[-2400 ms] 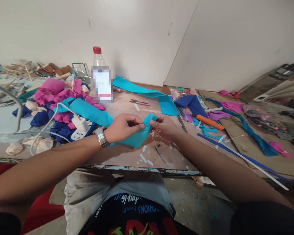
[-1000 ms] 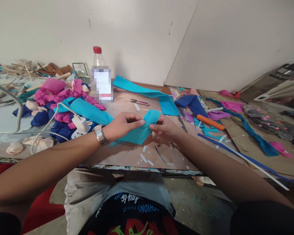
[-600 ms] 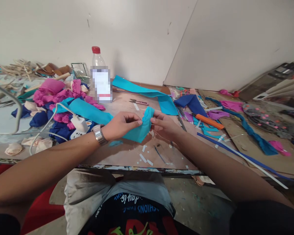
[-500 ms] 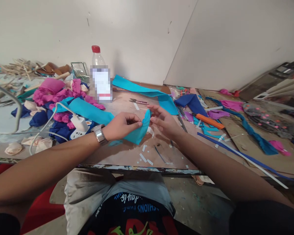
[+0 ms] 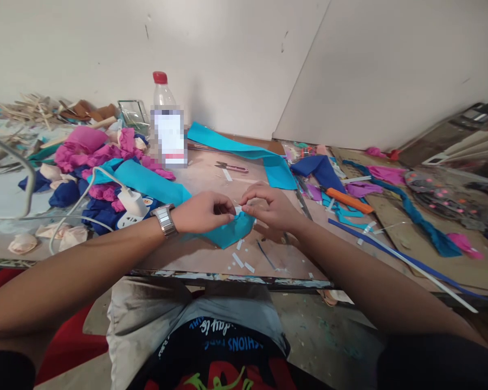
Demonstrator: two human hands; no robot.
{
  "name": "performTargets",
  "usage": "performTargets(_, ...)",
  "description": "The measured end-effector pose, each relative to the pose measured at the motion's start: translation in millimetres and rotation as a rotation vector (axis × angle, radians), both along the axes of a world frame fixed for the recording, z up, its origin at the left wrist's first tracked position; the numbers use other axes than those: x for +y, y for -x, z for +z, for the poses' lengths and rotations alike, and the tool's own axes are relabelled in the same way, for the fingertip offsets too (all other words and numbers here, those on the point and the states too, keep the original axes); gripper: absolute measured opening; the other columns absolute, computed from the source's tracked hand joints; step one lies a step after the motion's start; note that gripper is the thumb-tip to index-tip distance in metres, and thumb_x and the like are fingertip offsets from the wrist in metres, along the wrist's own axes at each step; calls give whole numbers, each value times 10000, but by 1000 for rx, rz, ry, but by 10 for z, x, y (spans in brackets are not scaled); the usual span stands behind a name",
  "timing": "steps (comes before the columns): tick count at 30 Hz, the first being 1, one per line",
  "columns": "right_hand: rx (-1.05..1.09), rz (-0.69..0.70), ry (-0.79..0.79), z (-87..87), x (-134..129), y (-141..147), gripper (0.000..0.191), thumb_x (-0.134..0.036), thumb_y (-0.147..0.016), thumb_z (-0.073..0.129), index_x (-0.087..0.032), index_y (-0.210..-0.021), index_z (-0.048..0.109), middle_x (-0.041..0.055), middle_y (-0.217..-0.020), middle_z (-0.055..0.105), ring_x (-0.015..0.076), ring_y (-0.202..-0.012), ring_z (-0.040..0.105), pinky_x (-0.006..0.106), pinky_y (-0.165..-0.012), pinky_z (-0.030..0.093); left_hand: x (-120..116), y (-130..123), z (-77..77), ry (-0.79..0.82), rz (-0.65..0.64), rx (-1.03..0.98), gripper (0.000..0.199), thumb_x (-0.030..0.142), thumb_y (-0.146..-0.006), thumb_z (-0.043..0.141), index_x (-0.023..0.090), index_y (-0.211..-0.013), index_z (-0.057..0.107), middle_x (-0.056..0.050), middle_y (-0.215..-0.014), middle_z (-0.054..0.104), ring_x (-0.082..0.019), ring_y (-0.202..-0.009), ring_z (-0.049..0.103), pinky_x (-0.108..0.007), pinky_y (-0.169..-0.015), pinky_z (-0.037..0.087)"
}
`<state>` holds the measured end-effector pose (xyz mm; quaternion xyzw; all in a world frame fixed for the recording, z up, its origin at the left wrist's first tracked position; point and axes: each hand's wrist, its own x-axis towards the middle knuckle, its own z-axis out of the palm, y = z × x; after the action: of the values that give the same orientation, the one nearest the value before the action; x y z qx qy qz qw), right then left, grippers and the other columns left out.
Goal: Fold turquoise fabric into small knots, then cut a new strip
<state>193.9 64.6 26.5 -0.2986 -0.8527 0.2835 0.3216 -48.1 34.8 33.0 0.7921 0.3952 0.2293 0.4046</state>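
A turquoise fabric strip (image 5: 230, 233) hangs between my two hands, its lower corner close above the tabletop. My left hand (image 5: 203, 212), with a metal watch (image 5: 165, 221) on the wrist, pinches its upper edge between thumb and fingers. From the right, my right hand (image 5: 271, 207) pinches the same edge with thumb and forefinger, near a small whitish bit (image 5: 238, 209). Behind my left hand lies more turquoise fabric (image 5: 150, 184); whether it is one piece with the held strip is hidden. Small thread snips (image 5: 232, 167) rest on the table behind my hands.
Pink gathered fabric (image 5: 83, 143), a power strip (image 5: 128, 218) with a white plug and a red-capped bottle (image 5: 160, 81) stand left. Another turquoise strip (image 5: 236, 145) lies along the wall. An orange cutter (image 5: 348, 200) and blue scraps lie right. White snippets (image 5: 238, 260) dot the front.
The fabric's upper edge has come down and now lies more level between my hands. My right hand has lowered and moved slightly left, its fingers closing on the edge.
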Motion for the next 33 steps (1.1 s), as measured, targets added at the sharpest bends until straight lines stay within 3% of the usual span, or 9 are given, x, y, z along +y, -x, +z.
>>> performTargets(4,-103,108,-100,-7,-24,6,214,-433,-948,684,-236,-959,768,71,-931,783,242,-938,663,407,-897,491,-6,-7,-42,-22,-9,22,186,281,-806,672,163,-939,729,-10,-745,701,-150,-668,601,-266,-619,426)
performTargets(9,-147,109,-97,-54,-22,2,244,-455,-935,693,-220,-944,757,83,-913,754,240,-901,654,391,-846,494,-10,-27,-61,-42,12,-33,138,236,-785,652,172,-903,682,0,-768,679,-139,-679,596,-257,-634,434)
performTargets(13,-129,124,-94,-64,-24,3,226,-438,-928,703,-216,-909,743,72,-887,746,235,-880,652,392,-854,485,-14,-23,-34,-24,-4,-13,165,310,-823,669,171,-910,654,-4,-768,656,-147,-689,579,-268,-643,423)
performTargets(18,-132,88,-65,-35,-46,10,219,-426,-915,714,-215,-859,725,67,-876,725,229,-880,644,368,-836,480,-18,0,47,-32,-49,75,327,421,-950,541,154,-871,713,-12,-721,630,-144,-667,524,-275,-613,355)
performTargets(22,-112,95,-70,-18,-59,20,214,-403,-925,699,-206,-843,714,63,-846,718,214,-847,641,348,-807,478,-23,5,58,-12,-60,121,319,419,-925,584,148,-844,732,0,-679,619,-126,-620,488,-271,-577,317)
performTargets(33,-121,152,-125,-38,-72,39,253,-418,-970,658,-214,-836,724,59,-826,741,217,-877,640,374,-849,491,-19,-9,-1,-7,-63,98,262,382,-895,637,145,-866,744,1,-710,657,-115,-629,508,-264,-603,355)
